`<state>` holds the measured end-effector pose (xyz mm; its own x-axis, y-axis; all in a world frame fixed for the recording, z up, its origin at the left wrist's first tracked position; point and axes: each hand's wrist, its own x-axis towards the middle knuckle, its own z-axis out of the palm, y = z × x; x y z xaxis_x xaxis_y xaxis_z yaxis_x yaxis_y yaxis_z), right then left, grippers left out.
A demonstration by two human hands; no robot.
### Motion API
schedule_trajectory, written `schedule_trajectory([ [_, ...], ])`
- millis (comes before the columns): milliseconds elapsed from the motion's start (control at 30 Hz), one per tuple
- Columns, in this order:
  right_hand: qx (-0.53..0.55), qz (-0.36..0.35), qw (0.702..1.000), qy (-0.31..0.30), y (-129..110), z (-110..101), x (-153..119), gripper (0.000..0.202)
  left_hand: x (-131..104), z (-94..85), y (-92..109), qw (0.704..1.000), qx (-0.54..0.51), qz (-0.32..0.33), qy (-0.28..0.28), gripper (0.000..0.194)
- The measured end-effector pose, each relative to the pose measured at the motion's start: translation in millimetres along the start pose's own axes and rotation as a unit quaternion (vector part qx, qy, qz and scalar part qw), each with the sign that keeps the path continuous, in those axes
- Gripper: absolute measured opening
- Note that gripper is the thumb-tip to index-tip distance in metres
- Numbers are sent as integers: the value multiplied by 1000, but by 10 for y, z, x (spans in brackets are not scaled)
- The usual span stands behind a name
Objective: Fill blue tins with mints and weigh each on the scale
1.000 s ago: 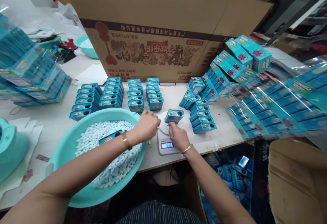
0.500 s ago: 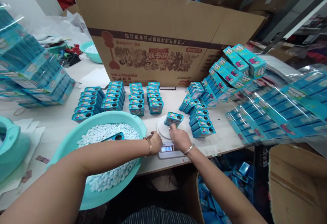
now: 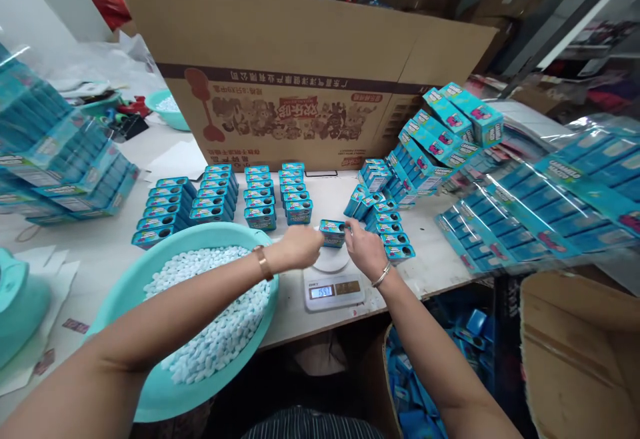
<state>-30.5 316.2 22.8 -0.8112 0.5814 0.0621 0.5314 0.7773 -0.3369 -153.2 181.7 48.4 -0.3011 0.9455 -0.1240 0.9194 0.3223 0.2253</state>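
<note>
A small blue candy tin (image 3: 331,233) with a dark round hole in its top stands on the round white plate of a digital scale (image 3: 334,297), whose display is lit. My right hand (image 3: 366,249) has its fingertips pinched at the tin's right end. On the other side, my left hand (image 3: 299,247) is closed and held close to the tin's left end; what it holds, if anything, is hidden. Beneath my left forearm sits a turquoise basin (image 3: 117,292) full of pale mint candies (image 3: 210,352).
Rows of blue tins (image 3: 260,216) stand behind the basin, with more tins (image 3: 397,251) right of the scale. A large cardboard sheet (image 3: 300,45) rises behind. Packed tins (image 3: 545,205) lie right; wrapped stacks (image 3: 65,165) stand left. Below the table edge is a carton of blue tins (image 3: 415,385).
My left hand has moved up from beside the scale's display to the tin. My right hand has shifted from the tin's front to its right end. The tin seen in the basin no longer shows.
</note>
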Motion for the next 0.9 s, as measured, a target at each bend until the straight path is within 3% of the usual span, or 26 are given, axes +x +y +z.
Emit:
schedule_trajectory([
  [67,135,14,989,66,52,-5,2,22,104,-240,18,998,-9,-3,68,24],
  [100,231,29,967,102,73,-10,8,19,168,-301,44,994,-19,4,104,25],
  [133,339,49,930,130,91,-15,15,17,236,-320,79,990,-35,16,136,25],
  [200,550,93,817,143,132,-27,23,17,372,-256,157,984,-53,45,161,23],
  [267,704,124,692,106,202,-40,2,17,479,-143,210,986,-56,56,147,20],
  [333,791,134,595,56,320,-52,-59,15,520,-89,199,987,-69,51,134,20],
  [400,837,139,528,28,468,-58,-150,13,474,-146,107,979,-109,39,167,21],
  [500,873,162,456,55,654,-49,-285,14,269,-363,-137,939,-204,8,277,20],
  [567,883,181,426,83,708,-37,-334,14,93,-474,-302,911,-263,-31,317,20],
  [700,883,210,409,97,663,-29,-307,9,-200,-419,-460,894,-324,-100,293,33],
  [800,877,212,420,96,600,-39,-247,6,-306,-270,-433,895,-327,-101,287,30],
  [900,865,188,457,91,574,-53,-199,7,-335,-190,-372,905,-316,-78,275,23],
])
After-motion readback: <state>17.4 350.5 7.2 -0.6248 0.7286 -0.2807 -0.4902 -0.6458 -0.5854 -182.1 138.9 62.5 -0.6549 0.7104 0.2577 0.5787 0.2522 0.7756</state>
